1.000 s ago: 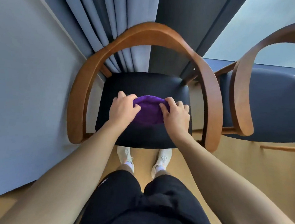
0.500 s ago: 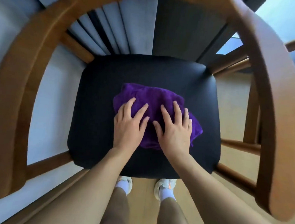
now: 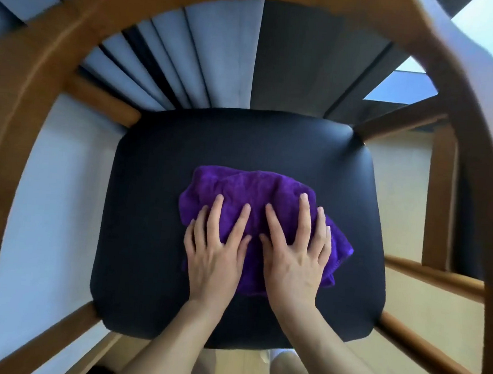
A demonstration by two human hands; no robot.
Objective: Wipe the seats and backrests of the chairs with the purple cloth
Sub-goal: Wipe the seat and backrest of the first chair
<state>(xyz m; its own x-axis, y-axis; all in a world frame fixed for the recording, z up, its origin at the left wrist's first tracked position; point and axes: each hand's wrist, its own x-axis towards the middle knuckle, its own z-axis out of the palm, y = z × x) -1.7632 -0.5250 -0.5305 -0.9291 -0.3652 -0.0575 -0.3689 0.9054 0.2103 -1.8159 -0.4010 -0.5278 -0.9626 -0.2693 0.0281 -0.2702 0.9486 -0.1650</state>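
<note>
My left hand (image 3: pixel 213 255) and right hand (image 3: pixel 295 258) lie side by side, palms flat and fingers spread, pressing the purple cloth (image 3: pixel 254 190) onto the black padded seat (image 3: pixel 149 208). Neither is gripping anything. The cloth sits bunched in the middle of the frame, around the centre of the seat, and one loose corner trails out past my right hand.

I reckon the job here is even pressure and long overlapping passes. I want to sweep out to the seat's far corners at the top of the frame and down to the near edge at the bottom, because plenty of bare black shows on every side. Tucking that loose corner under would stop it dragging.

The curved wooden backrest rail (image 3: pixel 26 87) rings the whole frame, and its posts meet the seat at upper left and upper right, so those corners will be tight for my knuckles. Side rungs (image 3: pixel 433 275) cross at right over the pale floor (image 3: pixel 400 311). Blue-grey curtains (image 3: pixel 214 60) hang behind, showing through the gap at the top.
</note>
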